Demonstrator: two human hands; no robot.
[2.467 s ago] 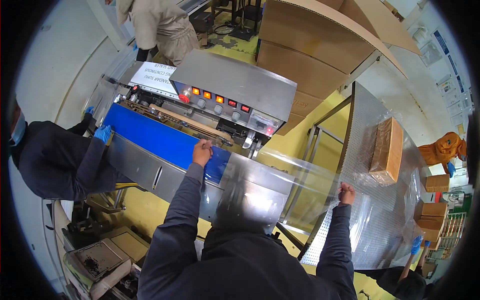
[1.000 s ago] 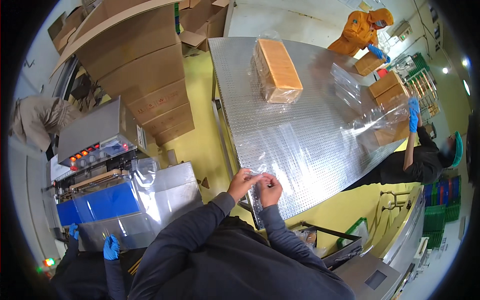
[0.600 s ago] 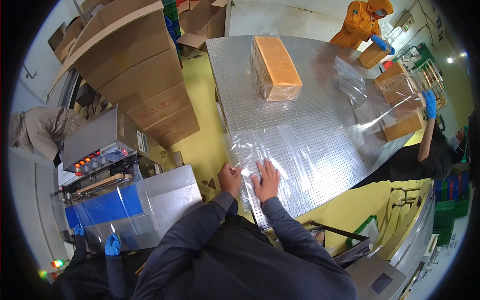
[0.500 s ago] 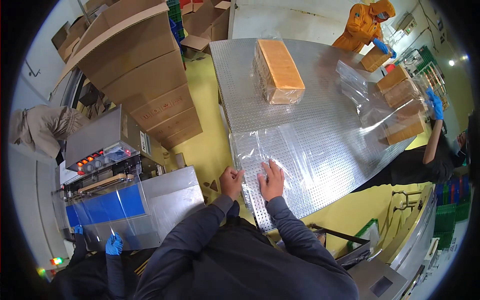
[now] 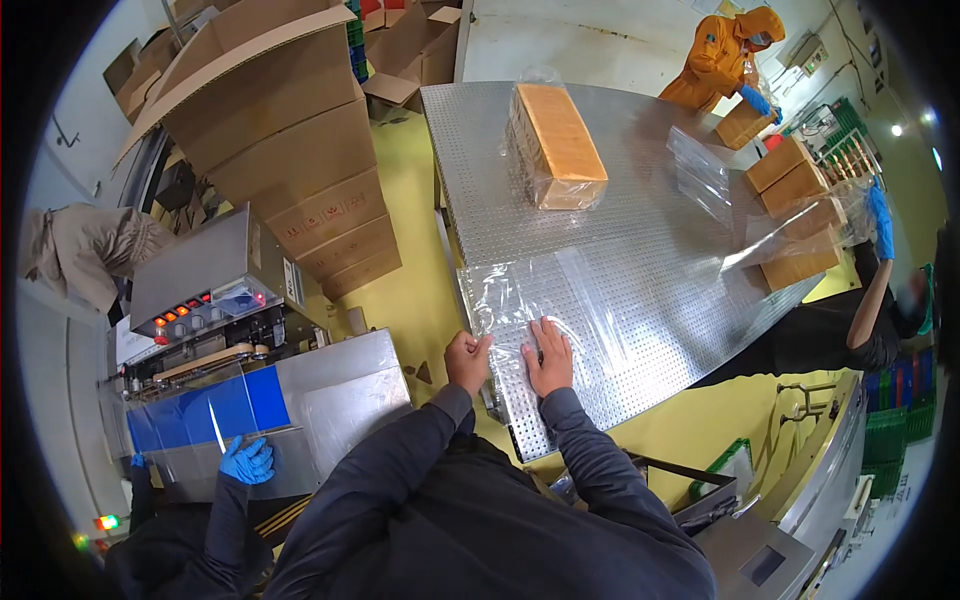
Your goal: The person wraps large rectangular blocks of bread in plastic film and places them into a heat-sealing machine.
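Note:
A clear plastic bag (image 5: 530, 288) lies flat on the near left part of the perforated metal table (image 5: 640, 290). My left hand (image 5: 467, 362) is closed, thumb and fingers pinched on the bag's near left edge at the table's side. Beside it, my right hand (image 5: 548, 360) rests on the bag with fingers stretched out, palm down. Farther up the table sits a long orange-brown block (image 5: 560, 140) in loose clear wrapping, apart from both hands.
Several more brown blocks (image 5: 795, 215) and clear film (image 5: 700, 175) are at the table's right, near co-workers with blue gloves (image 5: 880, 220). At left stand a sealing machine (image 5: 200, 275), another person's blue glove (image 5: 247, 460) and tall cardboard boxes (image 5: 290, 130).
My hands stay nearly in place on the bag. At lower left, the co-worker's gloved hand has shifted right and spread. The right-hand co-worker's arm and film have moved slightly.

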